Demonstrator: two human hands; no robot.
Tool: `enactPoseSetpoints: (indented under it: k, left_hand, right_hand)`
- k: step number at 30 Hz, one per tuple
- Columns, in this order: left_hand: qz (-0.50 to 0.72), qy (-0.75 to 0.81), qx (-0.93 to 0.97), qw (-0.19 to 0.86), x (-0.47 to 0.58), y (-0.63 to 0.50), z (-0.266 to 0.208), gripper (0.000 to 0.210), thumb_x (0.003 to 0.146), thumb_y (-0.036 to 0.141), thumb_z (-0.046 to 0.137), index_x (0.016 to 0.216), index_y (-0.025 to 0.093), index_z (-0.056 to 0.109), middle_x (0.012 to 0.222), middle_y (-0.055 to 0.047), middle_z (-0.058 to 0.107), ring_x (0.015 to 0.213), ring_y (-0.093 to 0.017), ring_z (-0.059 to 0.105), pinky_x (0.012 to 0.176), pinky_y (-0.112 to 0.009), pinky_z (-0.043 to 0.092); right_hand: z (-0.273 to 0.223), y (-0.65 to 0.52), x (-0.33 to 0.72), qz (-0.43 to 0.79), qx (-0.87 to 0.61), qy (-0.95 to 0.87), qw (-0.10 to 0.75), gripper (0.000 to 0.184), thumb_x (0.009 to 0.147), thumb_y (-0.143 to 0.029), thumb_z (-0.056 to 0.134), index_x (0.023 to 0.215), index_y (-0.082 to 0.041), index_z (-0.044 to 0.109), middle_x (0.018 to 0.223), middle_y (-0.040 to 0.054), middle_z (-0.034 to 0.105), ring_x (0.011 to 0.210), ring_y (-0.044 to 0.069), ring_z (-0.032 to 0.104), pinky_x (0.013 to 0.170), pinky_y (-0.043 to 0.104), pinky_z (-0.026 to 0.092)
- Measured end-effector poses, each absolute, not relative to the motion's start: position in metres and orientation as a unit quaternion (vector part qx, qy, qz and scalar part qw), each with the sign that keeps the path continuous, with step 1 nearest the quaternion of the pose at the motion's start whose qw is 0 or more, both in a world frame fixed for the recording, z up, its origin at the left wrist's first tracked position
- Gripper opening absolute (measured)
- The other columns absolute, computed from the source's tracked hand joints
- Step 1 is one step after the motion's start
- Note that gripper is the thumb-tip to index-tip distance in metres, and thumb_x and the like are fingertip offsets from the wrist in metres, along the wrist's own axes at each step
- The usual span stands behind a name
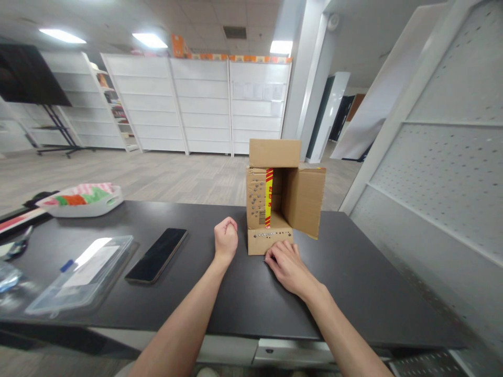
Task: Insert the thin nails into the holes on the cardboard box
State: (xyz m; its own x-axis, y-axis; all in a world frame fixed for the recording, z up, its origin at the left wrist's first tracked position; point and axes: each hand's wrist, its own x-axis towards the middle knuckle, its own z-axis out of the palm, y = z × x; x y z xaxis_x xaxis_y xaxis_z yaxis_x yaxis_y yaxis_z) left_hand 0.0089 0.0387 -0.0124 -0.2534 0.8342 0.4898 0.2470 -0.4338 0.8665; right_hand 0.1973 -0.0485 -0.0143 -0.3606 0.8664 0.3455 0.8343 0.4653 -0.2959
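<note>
A cardboard box (pixel 295 196) stands on the dark table with its flaps spread open toward me. Small metal studs dot its left flap (pixel 256 201), which carries a red and yellow tape strip (pixel 269 196). A row of similar studs and holes runs along the lower front flap (pixel 257 245). My right hand (pixel 286 264) rests at that flap's lower edge, fingers bent and pressed together; a tiny dark tip shows by the fingertips, too small to name. Left of the box, my left hand (pixel 226 240) is closed in a fist, and its contents, if any, are hidden.
A phone (pixel 157 255) and a clear plastic case (pixel 84 272) lie on the table (pixel 365 293) to the left. Behind them sits a white basket (pixel 84 207) with coloured cloth. A perforated white panel (pixel 444 183) rises along the right side.
</note>
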Motion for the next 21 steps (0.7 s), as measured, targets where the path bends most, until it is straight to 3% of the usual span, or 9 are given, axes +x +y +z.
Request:
enactPoseSetpoints:
  k: [4,8,12,21]
  left_hand:
    - [0.632,0.477,0.564,0.235,0.009,0.038,-0.013,0.018,0.065,0.011,0.036,0.05,0.019,0.041,0.045,0.005,0.036,0.046,-0.011,0.035,0.049,-0.024,0.027]
    - [0.631,0.479,0.563,0.236,0.009,0.038,-0.014,0.018,0.065,0.011,0.036,0.05,0.019,0.041,0.045,0.005,0.035,0.046,-0.01,0.035,0.049,-0.023,0.027]
    - [0.631,0.479,0.562,0.236,0.009,0.038,-0.014,0.018,0.065,0.011,0.036,0.05,0.019,0.041,0.045,0.005,0.036,0.046,-0.01,0.035,0.049,-0.024,0.026]
    - [0.632,0.478,0.562,0.238,0.01,0.037,-0.012,0.018,0.065,0.011,0.036,0.05,0.019,0.041,0.044,0.004,0.036,0.046,-0.011,0.036,0.049,-0.023,0.026]
  right_hand:
    - [-0.011,-0.051,0.196,0.036,-0.518,-0.824,0.226,0.018,0.095,-0.026,0.039,0.085,-0.022,0.053,0.09,0.0038,0.058,0.087,0.019,0.046,0.076,0.033,0.031]
    - [-0.008,-0.053,0.196,0.034,-0.517,-0.825,0.225,0.005,0.088,-0.022,0.049,0.086,-0.022,0.053,0.089,0.0023,0.057,0.09,0.019,0.045,0.079,0.034,0.03]
    - [-0.005,-0.054,0.195,0.02,-0.523,-0.826,0.207,0.01,0.078,-0.013,0.048,0.083,-0.021,0.052,0.088,0.0016,0.055,0.089,0.019,0.042,0.078,0.033,0.028]
    - [-0.002,-0.056,0.192,-0.004,-0.522,-0.831,0.191,0.009,0.078,-0.013,0.044,0.077,-0.021,0.048,0.084,0.0028,0.051,0.084,0.02,0.041,0.075,0.034,0.03]
